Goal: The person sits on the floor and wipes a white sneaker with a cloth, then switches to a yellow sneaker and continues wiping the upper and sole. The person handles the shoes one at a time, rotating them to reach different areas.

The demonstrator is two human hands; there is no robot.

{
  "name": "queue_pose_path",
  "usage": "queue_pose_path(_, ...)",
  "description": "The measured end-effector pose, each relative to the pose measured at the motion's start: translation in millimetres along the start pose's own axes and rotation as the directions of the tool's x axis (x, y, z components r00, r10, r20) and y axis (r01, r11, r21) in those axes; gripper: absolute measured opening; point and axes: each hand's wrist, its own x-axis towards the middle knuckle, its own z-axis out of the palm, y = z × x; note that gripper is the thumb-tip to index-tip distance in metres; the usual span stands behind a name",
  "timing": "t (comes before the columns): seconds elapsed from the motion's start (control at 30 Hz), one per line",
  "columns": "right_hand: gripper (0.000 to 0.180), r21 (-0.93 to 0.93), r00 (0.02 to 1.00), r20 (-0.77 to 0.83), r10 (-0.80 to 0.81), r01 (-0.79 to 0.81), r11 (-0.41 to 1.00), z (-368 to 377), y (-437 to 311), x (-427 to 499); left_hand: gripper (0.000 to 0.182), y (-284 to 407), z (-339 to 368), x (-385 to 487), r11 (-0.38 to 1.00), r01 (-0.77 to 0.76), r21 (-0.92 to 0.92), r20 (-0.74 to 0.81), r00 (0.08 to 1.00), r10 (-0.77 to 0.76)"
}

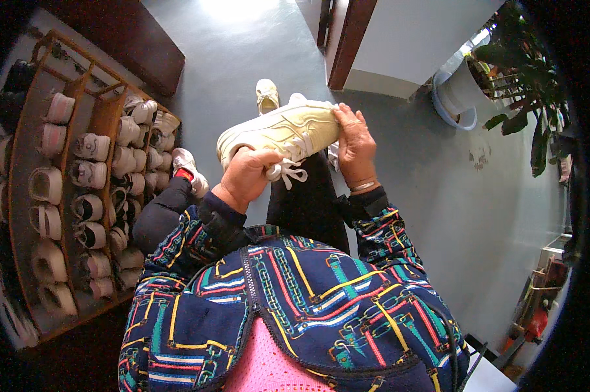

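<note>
A pale yellow lace-up sneaker (290, 125) is held on its side above the floor in front of me, toe to the right. My left hand (248, 171) grips its heel end, the thumb over the collar and the fingers hidden. Against the toe rests my right hand (356, 142), fingers nearly straight, the thumb out of sight. White laces (290, 171) tied in a bow hang from the shoe's near side. Past the held shoe, a second yellow sneaker (267, 95) stands on the floor, partly covered by it.
At left, a wooden shoe rack (74, 196) holds several pairs of shoes. My foot in a white shoe (191, 169) is beside it. A potted plant (464, 88) stands in a blue basin (439, 93) at upper right, near a brown door frame (351, 44). Assorted items (535, 313) sit at lower right.
</note>
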Motion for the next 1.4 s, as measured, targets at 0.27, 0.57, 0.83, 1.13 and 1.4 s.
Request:
queue_pose_path(0.27,0.032,0.095,0.998,-0.031,0.049,-0.046,0.994,-3,-20,5,0.044,7,4,2,0.947,0.186,-0.263,0.032,0.982,-0.184)
queue_pose_path(0.57,0.021,-0.047,1.000,-0.008,0.000,-0.001,0.999,-1,-41,13,0.020,-3,-15,3,0.650,-0.526,0.549,0.288,0.849,0.443)
queue_pose_path(0.83,0.017,0.224,0.952,0.239,-0.190,0.136,0.965,8,-83,14,0.024,3,2,-2,0.852,0.315,-0.418,0.032,0.942,-0.333)
queue_pose_path(1.13,0.024,0.352,0.990,0.124,-0.072,0.025,0.936,25,-93,31,0.028,-5,9,-1,0.937,0.336,-0.092,-0.020,0.940,-0.339)
queue_pose_path(1.4,0.022,0.300,0.926,0.298,-0.232,0.140,0.944,-2,-79,1,0.035,-18,-3,1,0.856,0.207,-0.474,0.011,0.973,-0.229)
